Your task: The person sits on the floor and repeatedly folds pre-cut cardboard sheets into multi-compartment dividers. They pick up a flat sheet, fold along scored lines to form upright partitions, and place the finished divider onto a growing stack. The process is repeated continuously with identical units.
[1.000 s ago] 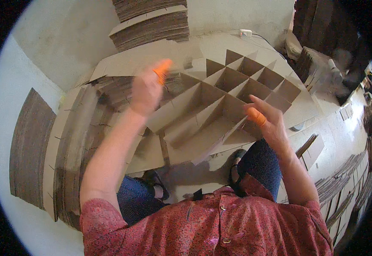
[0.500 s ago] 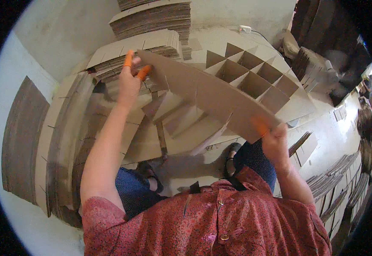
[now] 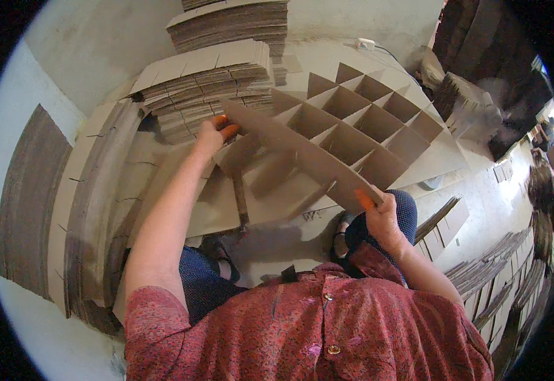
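And here a slotted cardboard divider strip [image 3: 302, 155] is held by both ends, slanted from upper left down to lower right across the near side of a cardboard divider grid [image 3: 388, 122]. Its far-left end is pinched by the left hand [image 3: 216, 131], fingers drawn in close and two of them capped with orange finger sleeves [image 3: 229, 132]. At the other end, the near-right corner is gripped by the right hand [image 3: 382, 216], curled firmly round the edge, orange showing at a fingertip there too. Whether the strip's slots have met the cross pieces beneath cannot be told.

The grid is spread on a pale flat board [image 3: 447, 162], its cells standing upright and diamond-shaped from above. Just beyond the left hand, a stack of slotted strips [image 3: 204, 73] is piled, backed by a taller cardboard stack [image 3: 229, 28] near the wall. More long cardboard pieces [image 3: 80, 184] are ranked on edge at the left; at the right, bundled strips [image 3: 490, 260] are laid out on the floor. A white plug adapter [image 3: 366, 44] is seen at the back, trailed by a dark cable.
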`<action>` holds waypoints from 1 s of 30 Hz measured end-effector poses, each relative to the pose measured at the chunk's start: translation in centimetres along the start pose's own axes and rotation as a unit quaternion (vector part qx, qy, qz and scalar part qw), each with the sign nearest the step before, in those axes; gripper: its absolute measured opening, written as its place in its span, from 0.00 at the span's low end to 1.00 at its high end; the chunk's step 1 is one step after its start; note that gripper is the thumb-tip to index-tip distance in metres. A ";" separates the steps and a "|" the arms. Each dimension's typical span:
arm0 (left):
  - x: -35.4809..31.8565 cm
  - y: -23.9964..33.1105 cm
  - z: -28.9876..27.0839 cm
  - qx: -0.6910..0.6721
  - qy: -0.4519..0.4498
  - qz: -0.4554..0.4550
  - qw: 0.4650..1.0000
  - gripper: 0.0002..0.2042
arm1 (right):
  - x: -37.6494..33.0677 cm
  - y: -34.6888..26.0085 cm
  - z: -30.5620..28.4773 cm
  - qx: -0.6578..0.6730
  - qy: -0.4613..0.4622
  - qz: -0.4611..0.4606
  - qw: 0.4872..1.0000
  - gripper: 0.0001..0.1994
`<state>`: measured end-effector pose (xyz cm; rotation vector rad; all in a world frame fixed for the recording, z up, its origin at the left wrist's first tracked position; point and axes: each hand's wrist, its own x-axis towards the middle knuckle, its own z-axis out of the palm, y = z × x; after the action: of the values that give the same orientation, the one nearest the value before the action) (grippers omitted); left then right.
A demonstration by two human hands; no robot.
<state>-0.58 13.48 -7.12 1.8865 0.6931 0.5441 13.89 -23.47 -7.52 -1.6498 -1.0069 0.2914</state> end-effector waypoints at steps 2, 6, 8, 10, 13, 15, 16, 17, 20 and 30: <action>-0.2 -0.6 -0.9 -0.012 0.054 -0.037 0.998 0.16 | -0.1 0.0 -0.8 -0.022 -0.048 0.021 0.998 0.08; -2.3 0.9 -1.4 -0.123 0.144 -0.044 0.981 0.19 | 0.5 -3.1 -1.9 -0.090 -0.015 -0.058 0.994 0.21; -4.7 1.1 -0.8 -0.076 0.159 0.015 0.984 0.21 | 1.1 -4.9 -2.3 -0.134 -0.015 -0.095 0.986 0.28; -7.0 1.6 0.6 -0.046 0.172 0.067 0.982 0.22 | 1.6 -5.6 -2.5 -0.235 -0.050 -0.134 0.961 0.34; -9.3 2.3 3.0 -0.036 0.171 0.083 0.981 0.24 | 2.2 -5.3 -2.6 -0.290 -0.206 -0.063 0.933 0.31; -9.8 1.9 3.5 -0.043 0.144 0.029 0.988 0.25 | 2.0 -5.7 -2.7 -0.255 -0.197 -0.079 0.943 0.30; -9.5 0.8 3.8 -0.014 0.170 0.079 0.982 0.24 | 2.0 -5.7 -2.7 -0.242 -0.198 -0.086 0.946 0.30; -9.6 0.2 3.6 -0.010 0.142 0.048 0.989 0.23 | 2.0 -5.6 -2.8 -0.229 -0.198 -0.093 0.948 0.31; -8.8 0.1 4.3 -0.048 0.060 0.004 0.997 0.22 | 0.8 -2.1 -2.0 -0.273 -0.216 -0.147 0.926 0.31; -10.1 1.6 6.5 -0.092 0.114 -0.002 0.989 0.19 | 4.5 0.9 -7.4 -0.396 0.171 -0.050 0.901 0.30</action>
<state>-3.42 1.80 -8.79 1.6671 0.7663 0.8025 21.87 -25.16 -4.43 -2.2531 -0.9876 -0.5443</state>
